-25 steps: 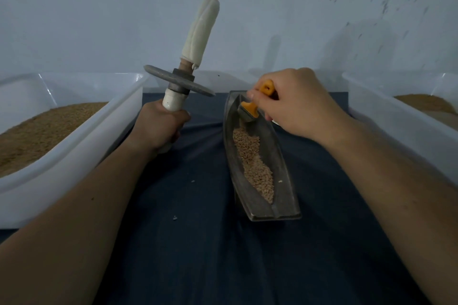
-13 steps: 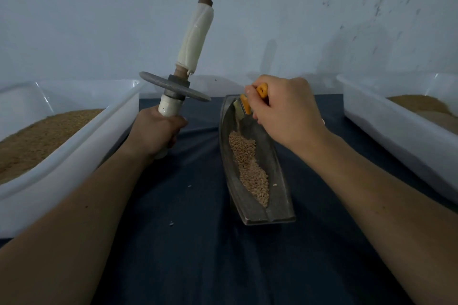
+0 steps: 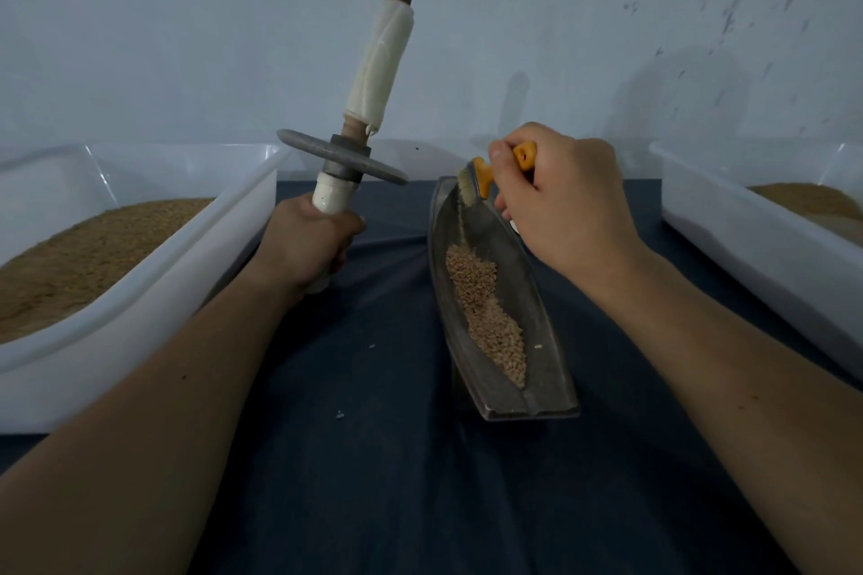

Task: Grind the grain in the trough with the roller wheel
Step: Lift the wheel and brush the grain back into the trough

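Observation:
A boat-shaped metal trough lies on the dark cloth, right of centre, with a strip of brown grain along its bottom. My left hand grips the lower white-wrapped handle of the roller wheel, held upright in the air left of the trough, its grey disc tilted. My right hand holds a small orange-handled brush, whose bristles touch the trough's far end, above the grain.
A white plastic tub filled with brown grain stands at the left. A second white tub with grain stands at the right. A pale wall rises just behind. Dark cloth covers the table toward me.
The brush has moved from just above the grain up to the trough's far tip. The roller wheel stays raised in my left hand.

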